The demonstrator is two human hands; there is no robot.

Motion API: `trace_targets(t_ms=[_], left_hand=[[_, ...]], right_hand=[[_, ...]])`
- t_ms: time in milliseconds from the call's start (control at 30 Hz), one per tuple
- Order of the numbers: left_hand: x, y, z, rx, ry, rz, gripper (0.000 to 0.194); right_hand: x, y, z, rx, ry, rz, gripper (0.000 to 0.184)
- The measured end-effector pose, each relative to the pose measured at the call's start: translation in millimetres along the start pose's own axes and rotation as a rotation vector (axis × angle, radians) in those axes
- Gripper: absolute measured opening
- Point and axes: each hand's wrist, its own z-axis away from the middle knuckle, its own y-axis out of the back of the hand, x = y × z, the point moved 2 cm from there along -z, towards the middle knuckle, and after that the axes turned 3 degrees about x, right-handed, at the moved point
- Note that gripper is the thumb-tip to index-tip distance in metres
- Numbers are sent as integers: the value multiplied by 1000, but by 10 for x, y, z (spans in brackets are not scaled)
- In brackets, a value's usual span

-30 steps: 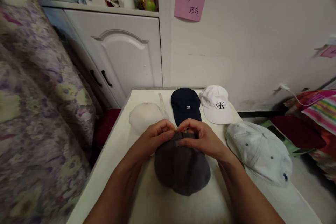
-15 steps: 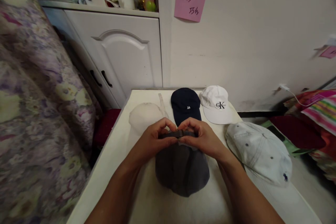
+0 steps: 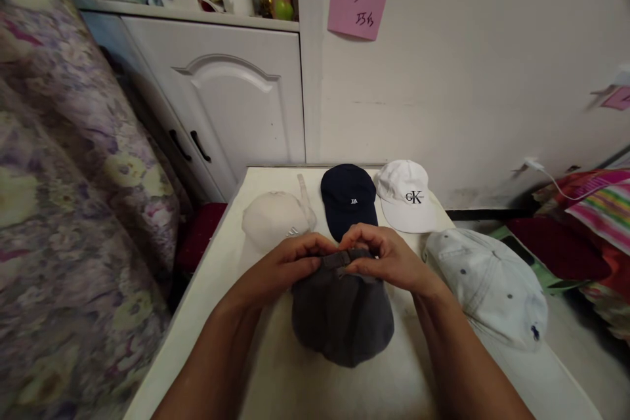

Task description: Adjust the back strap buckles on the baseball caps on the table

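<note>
A dark grey baseball cap [image 3: 342, 321] lies on the table, its back strap and buckle [image 3: 339, 258] toward the far side. My left hand [image 3: 290, 262] pinches the cap's rear edge at the left end of the strap. On the other side, my right hand [image 3: 386, 256] grips the strap close to the buckle between thumb and fingers. Just beyond my hands is a navy cap [image 3: 347, 193] with small white letters. A cream cap [image 3: 273, 215] with its strap sticking up rests to the left of it.
Against the wall end of the table [image 3: 207, 341] sits a white cap [image 3: 403, 187] with black letters. A pale denim cap [image 3: 487, 282] is at the right edge. A white cabinet [image 3: 236, 98] stands behind, and a floral curtain [image 3: 63, 210] hangs along the left.
My left hand has shifted slightly down and its fingers have flattened over the cap's edge. The strap, level before, now slopes, and more of the cream cap shows.
</note>
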Motion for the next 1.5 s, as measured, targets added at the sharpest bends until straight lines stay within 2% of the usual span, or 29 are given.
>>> trace_targets(t_ms=[133,267,400,500,667,967,1133,1333,1500], left_hand=[[-25,-28,-21,41,68,4,19],[-46,-59,-46,84,116,6,26],[-72,-74,-50,82,150,72,31],[-100,-67,-49,86,154,97,35],[-100,-70,-52,69,157,86,30],[-44,-70,-62,94,82,-70,22],[-51,-73,-65,95,84,-62,22],[-30,-73,-59,54,29,-96,16],[-41,-92,-69,73,35,-141,16]], right_hand=[[-26,-1,7,-39,31,47,18],[-38,0,1,-37,57,93,17],[-51,3,0,-39,88,142,16],[-68,4,6,-45,108,178,17],[-91,3,13,-50,124,229,15],[-78,-13,-10,-16,162,266,20],[-35,-10,1,-8,61,141,19],[50,2,3,-169,-68,-193,22],[44,-19,-16,-82,-97,-227,20]])
